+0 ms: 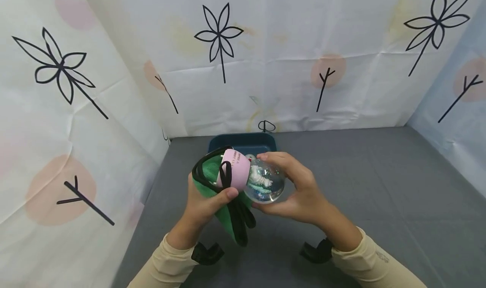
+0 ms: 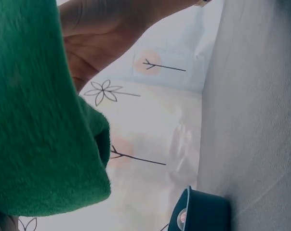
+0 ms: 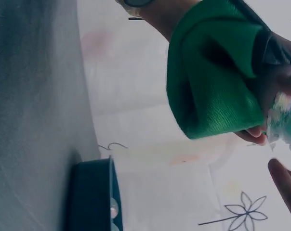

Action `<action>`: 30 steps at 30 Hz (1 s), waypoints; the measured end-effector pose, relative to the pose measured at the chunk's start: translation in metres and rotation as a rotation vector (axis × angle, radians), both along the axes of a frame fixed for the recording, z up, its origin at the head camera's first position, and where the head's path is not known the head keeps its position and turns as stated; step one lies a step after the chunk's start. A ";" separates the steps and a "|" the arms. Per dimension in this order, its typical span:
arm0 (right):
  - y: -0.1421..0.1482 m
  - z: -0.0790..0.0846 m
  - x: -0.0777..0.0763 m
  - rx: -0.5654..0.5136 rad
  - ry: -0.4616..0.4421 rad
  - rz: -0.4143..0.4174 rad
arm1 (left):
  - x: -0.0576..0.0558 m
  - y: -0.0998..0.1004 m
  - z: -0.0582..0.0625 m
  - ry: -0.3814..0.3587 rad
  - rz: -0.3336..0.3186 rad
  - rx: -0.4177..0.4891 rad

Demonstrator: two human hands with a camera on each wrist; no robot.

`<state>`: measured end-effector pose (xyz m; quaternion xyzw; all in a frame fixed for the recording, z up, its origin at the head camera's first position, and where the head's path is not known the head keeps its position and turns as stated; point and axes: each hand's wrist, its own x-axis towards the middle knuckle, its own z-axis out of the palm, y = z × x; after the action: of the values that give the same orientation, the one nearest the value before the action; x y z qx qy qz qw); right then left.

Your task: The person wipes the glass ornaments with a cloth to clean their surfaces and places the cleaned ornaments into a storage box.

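A snow globe (image 1: 264, 182) with a pink base (image 1: 237, 170) lies tipped on its side between both hands, above the table. Its clear ball holds a small white figure and glitter. My left hand (image 1: 206, 205) grips the base together with a green cloth (image 1: 224, 218) that has black edging and black straps; its thumb presses near the base's lower edge. My right hand (image 1: 303, 191) curls around the ball, fingers above and thumb below. Fuzzy green cloth (image 2: 30, 120) fills much of the left wrist view. In the right wrist view the ball (image 3: 285, 120) is partly cut off.
Behind the hands a dark blue bin (image 1: 243, 137) stands at the table's back edge. Small pale, shiny round things (image 3: 114, 208) show inside it. The grey tabletop (image 1: 379, 187) spreads on both sides, and a patterned white curtain (image 1: 265, 68) encloses it.
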<state>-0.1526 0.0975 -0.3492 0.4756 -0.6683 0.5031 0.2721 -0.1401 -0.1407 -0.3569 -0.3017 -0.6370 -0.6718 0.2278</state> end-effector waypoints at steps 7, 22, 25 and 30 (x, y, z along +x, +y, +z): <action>0.004 0.000 0.005 -0.047 -0.241 0.148 | 0.003 0.003 0.002 0.015 -0.075 -0.009; 0.005 -0.001 0.006 -0.029 -0.909 0.593 | -0.001 0.004 -0.001 0.059 -0.089 -0.062; 0.008 0.000 0.004 -0.006 -0.962 0.650 | -0.002 0.004 -0.002 0.064 -0.091 -0.075; 0.012 0.003 0.003 -0.006 -0.999 0.560 | -0.007 0.000 -0.003 0.052 -0.072 -0.055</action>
<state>-0.1493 0.1095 -0.3461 0.3382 -0.5631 0.7216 -0.2189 -0.1469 -0.1405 -0.3598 -0.3480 -0.6380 -0.6536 0.2115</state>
